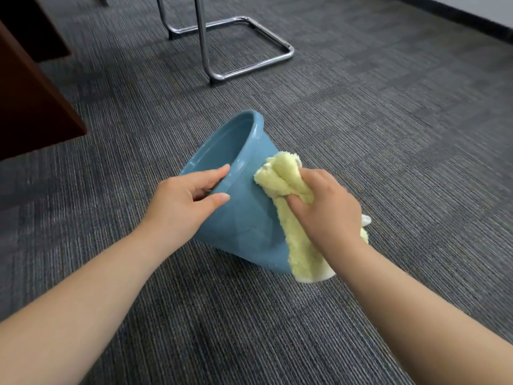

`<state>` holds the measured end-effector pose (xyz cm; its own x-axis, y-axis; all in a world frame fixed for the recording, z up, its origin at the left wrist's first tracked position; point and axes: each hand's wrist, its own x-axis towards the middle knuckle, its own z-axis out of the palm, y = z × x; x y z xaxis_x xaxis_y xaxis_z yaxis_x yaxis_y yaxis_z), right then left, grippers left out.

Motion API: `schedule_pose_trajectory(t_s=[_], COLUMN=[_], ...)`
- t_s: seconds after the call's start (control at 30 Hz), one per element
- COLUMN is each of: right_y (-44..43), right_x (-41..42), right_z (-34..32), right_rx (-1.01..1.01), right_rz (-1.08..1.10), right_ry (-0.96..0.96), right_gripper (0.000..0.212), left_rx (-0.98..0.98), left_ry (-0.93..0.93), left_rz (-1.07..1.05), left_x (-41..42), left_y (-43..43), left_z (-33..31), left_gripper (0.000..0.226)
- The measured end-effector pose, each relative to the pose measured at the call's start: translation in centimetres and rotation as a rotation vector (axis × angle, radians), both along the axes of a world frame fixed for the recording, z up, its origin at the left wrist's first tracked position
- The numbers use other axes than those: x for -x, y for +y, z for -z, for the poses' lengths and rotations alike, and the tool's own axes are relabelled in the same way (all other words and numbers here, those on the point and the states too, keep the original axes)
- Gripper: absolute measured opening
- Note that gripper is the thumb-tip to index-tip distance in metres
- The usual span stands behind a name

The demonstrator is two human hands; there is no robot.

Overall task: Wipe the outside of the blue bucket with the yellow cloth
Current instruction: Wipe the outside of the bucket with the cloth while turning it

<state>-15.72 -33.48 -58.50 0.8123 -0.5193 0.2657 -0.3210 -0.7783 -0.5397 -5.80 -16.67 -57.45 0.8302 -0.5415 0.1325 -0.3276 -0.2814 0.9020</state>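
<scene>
blue bucket [244, 218] is on the grey carpet [388, 162], tipped over toward the left, mouth facing up-left, base edge down near the person. left hand [183, 201] grips the rim: fingers curl over the lip into the inside, thumb on the outer wall. right hand [324, 209] has fingers closed around a bunched yellow cloth [280, 179], wad pressed against the outer wall just below the rim, loose tail hanging down past the base to the floor

step looks like mid-wipe on the near/right side of the wall; far side and underside likely not covered yet, can't see them

risks from here:
- bucket balances on its base edge, held only by the rim pinch; hard push from the cloth could roll or skid it
- loose tail drags on carpet, picks up lint, smears it back onto the plastic
- bunched wad gives small contact patch, so streaks or missed bands

chrome chair frame [236, 45] and dark wooden desk panel [33, 101] sit well apart, no clash
</scene>
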Motion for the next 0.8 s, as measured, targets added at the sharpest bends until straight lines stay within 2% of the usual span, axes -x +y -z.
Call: schedule_pose_trajectory(t_s=[0.23,0.43,0.67,0.8], right_y=[2.5,-1.0,0.9,-1.4], right_x=[0.9,0.8,1.3,1.1], right_z=[0.0,1.7,2.3,2.7], right_rx=[0.150,-0.008,0.078,0.045], right_rz=[-0.253,-0.014,-0.207,-0.072], right_ry=[-0.073,0.066,0.026,0.104], right_gripper=[0.032,0.035,0.033,0.033], left_rx=[0.024,0.050,0.029,0.015], left_ry=[0.009,0.047,0.037,0.042], left_rz=[-0.034,-0.027,-0.078,-0.073], left_x=[-0.5,-0.9,-1.4,-1.5], left_y=[0.6,1.0,1.1,1.2], left_z=[0.4,0.6,0.6,0.6], left_gripper=[0.048,0.047,0.051,0.050])
